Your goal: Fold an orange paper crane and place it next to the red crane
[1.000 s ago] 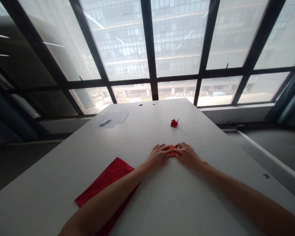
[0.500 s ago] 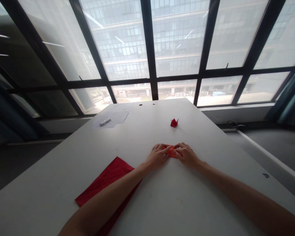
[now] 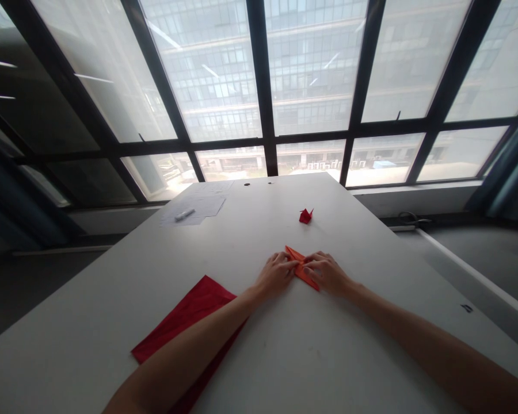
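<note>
L hand (image 3: 278,272): fingers grasping orange paper (image 3: 304,276), one side.
R hand (image 3: 327,272): ditto, opp. side.
Orange paper: btwn hands, over table (image 3: 259,351); I'd keep edges flush, then press creases centre outward.
Red folded piece (image 3: 305,216): beyond hands.

Office-like setting: white worktop (image 3: 259,230) beneath left grip (image 3: 277,272), papers (image 3: 208,205) beyond and leftward, black-framed windows (image 3: 265,115) farthest, facing a multistorey building (image 3: 313,63).
</note>
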The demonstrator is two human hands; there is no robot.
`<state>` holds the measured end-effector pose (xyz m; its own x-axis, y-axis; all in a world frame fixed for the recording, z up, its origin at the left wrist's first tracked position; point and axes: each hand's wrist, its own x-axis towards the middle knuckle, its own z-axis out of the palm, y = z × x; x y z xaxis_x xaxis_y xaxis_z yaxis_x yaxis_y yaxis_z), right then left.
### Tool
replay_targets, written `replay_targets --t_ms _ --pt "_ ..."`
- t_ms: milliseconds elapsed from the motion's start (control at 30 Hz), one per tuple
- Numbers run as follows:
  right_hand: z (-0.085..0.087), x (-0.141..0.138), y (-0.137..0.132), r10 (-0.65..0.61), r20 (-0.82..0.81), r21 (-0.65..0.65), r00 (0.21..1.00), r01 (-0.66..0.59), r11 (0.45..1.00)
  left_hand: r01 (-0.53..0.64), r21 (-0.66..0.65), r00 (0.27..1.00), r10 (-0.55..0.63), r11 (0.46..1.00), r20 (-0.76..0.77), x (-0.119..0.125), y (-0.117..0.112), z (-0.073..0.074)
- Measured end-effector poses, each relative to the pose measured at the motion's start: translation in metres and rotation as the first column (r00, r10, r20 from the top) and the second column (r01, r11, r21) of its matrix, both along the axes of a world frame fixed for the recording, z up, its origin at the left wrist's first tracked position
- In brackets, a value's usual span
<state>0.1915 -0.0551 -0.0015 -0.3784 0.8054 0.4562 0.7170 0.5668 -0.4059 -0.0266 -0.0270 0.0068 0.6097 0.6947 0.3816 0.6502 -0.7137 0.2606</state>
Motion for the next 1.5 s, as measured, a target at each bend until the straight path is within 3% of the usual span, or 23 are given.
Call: replay_targets --t_ms 267,433,600,733,967,1167,1333,1500 --pt "-0.011 0.003 0.007 0.002 -0.067 0.010 0.998 -0.001 1.000 0.101 -0.020 0.993 -0.099 0.995 0.071 0.001 0.007 -0.003" --pt "-0.010 0.003 0.006 -0.004 -0.025 0.007 1.000 0.004 1.000 0.018 0.006 0.997 -0.019 1.000 0.070 0.000 0.004 -0.003" --pt "-0.006 0.001 0.001 -0.107 0.061 0.031 0.992 0.106 0.994 -0.084 -0.026 0.989 0.086 0.996 0.121 0.001 0.003 0.000" --pt "-0.006 -0.001 0.000 -0.166 0.096 0.034 0.981 0.164 0.986 -0.076 -0.054 0.983 0.084 0.996 0.165 0.002 0.002 0.003" --pt "-0.008 0.002 0.003 -0.154 0.067 0.037 0.986 0.152 0.988 0.008 -0.089 0.994 0.002 0.996 0.111 0.002 0.002 0.001" --pt "-0.008 0.002 0.004 -0.119 0.039 0.040 0.992 0.117 0.992 -0.009 -0.102 0.995 0.020 0.995 0.102 0.002 0.004 0.002" --pt "-0.007 0.005 0.006 -0.204 -0.012 0.072 0.979 0.204 0.976 0.005 -0.104 0.996 0.004 0.995 0.092 0.000 0.005 -0.001" --pt "-0.009 0.006 0.006 -0.184 0.058 0.051 0.981 0.181 0.982 -0.002 -0.081 0.994 0.010 0.997 0.107 0.001 0.006 -0.003"
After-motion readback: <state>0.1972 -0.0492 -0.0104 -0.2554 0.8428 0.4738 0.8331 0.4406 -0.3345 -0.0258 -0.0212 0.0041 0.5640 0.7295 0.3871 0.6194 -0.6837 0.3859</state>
